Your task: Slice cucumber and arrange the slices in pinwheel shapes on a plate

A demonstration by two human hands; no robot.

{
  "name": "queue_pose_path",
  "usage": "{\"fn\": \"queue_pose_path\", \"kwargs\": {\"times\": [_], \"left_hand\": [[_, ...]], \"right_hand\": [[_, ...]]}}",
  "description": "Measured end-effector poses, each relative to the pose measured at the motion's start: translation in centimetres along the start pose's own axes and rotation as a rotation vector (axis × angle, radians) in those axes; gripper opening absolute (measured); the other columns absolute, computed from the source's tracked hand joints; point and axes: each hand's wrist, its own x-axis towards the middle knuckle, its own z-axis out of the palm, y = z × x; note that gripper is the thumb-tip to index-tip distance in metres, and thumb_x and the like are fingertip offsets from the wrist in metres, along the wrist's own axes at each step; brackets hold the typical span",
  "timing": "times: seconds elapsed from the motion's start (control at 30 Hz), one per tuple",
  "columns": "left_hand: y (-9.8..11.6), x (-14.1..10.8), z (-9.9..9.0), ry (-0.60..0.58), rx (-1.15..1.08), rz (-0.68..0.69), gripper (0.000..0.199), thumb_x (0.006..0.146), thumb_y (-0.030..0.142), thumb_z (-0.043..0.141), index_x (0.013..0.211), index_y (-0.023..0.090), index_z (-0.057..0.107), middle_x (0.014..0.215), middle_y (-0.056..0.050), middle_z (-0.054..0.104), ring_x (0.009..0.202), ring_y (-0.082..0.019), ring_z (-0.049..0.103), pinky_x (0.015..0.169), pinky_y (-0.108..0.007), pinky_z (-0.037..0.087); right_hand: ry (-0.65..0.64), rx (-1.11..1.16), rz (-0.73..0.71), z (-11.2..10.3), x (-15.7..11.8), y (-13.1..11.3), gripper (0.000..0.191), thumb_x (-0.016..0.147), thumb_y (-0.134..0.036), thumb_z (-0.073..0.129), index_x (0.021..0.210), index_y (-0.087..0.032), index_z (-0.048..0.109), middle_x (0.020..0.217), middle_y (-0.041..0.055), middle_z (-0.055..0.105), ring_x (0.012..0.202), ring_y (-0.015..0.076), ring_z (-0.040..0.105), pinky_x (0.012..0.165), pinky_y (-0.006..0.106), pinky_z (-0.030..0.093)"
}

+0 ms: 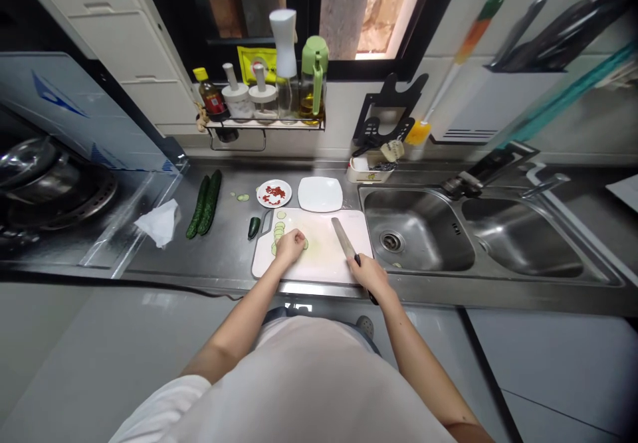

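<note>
My right hand [369, 274] is wrapped round the black handle of a knife [343, 236], whose blade lies over the right part of a white cutting board [323, 267]. Over the board's left part, my left hand [291, 246] has its fingers pinched together beside a cucumber slice [306, 245]; what they hold, if anything, is too small to tell. A row of overlapping cucumber slices [279, 229] lies just behind that hand. The cut end of a cucumber [254, 228] rests on the counter left of the board.
Behind the board stand a plate with chopped red pieces [274, 193] and a white square plate [320, 194]. Two whole cucumbers [204, 202] and a crumpled cloth [158, 223] lie left. A double sink [419, 230] is right; a rack of bottles [266, 124] hangs behind.
</note>
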Motion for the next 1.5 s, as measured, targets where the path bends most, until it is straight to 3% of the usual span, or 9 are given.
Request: {"fn": "queue_pose_path", "kwargs": {"times": [0.17,0.33,0.53,0.7,0.93,1.23,1.5], "left_hand": [[-0.9,-2.5,0.2,-0.017,-0.046,0.019,0.009,0.079,0.023,0.060,0.086,0.023,0.066,0.076,0.001,0.069,0.076,-0.015,0.062,0.079,-0.028,0.041],[-2.9,-4.0,-1.0,0.048,-0.020,-0.015,0.007,0.079,0.025,0.061,0.085,0.024,0.065,0.074,0.003,0.068,0.075,-0.014,0.061,0.081,-0.028,0.039],[-6.0,-4.4,-2.4,0.106,-0.040,-0.077,0.009,0.079,0.026,0.060,0.086,0.024,0.064,0.075,0.005,0.067,0.073,-0.013,0.060,0.076,-0.026,0.039],[-7.4,-4.1,-3.3,0.127,0.006,-0.132,0.010,0.080,0.024,0.059,0.088,0.024,0.064,0.078,0.004,0.069,0.076,-0.014,0.061,0.080,-0.029,0.037],[-7.6,-3.8,-3.6,0.098,0.085,-0.196,0.013,0.081,0.024,0.058,0.094,0.024,0.064,0.086,0.000,0.072,0.086,-0.018,0.063,0.088,-0.034,0.034],[-7.7,-3.7,-3.7,0.087,0.165,-0.181,0.011,0.081,0.024,0.058,0.089,0.024,0.066,0.090,-0.003,0.072,0.094,-0.021,0.062,0.089,-0.035,0.035],[-5.6,0.2,-4.3,0.190,0.055,-0.176,0.021,0.081,0.029,0.058,0.101,0.026,0.065,0.097,-0.001,0.072,0.097,-0.020,0.062,0.088,-0.033,0.037]], "right_hand": [[-0.012,-0.003,0.005,0.1,0.2,0.2,0.049,0.096,-0.051,0.031,0.109,-0.017,0.063,0.112,0.0161,0.068,0.108,0.0268,0.061,0.082,0.032,0.043],[0.002,-0.003,-0.007,0.4,0.4,0.3,0.049,0.095,-0.052,0.031,0.109,-0.017,0.063,0.111,0.0160,0.068,0.107,0.0280,0.062,0.081,0.033,0.043],[-0.008,0.002,-0.011,0.2,0.2,0.2,0.049,0.096,-0.051,0.030,0.107,-0.017,0.063,0.109,0.0160,0.069,0.105,0.0275,0.062,0.080,0.032,0.043],[-0.016,-0.007,-0.011,0.1,0.2,0.2,0.050,0.095,-0.052,0.030,0.108,-0.017,0.063,0.110,0.0163,0.068,0.105,0.0286,0.062,0.080,0.034,0.044],[-0.027,-0.013,-0.011,-0.1,0.1,0.2,0.050,0.096,-0.051,0.029,0.111,-0.017,0.063,0.110,0.0155,0.068,0.106,0.0279,0.062,0.082,0.034,0.043],[-0.028,-0.003,0.002,0.1,0.2,0.4,0.049,0.096,-0.050,0.030,0.109,-0.016,0.063,0.112,0.0170,0.068,0.106,0.0282,0.062,0.080,0.033,0.043],[-0.036,-0.022,0.009,0.2,0.1,0.2,0.049,0.097,-0.050,0.029,0.110,-0.016,0.062,0.112,0.0166,0.068,0.107,0.0274,0.062,0.080,0.033,0.044]]}}
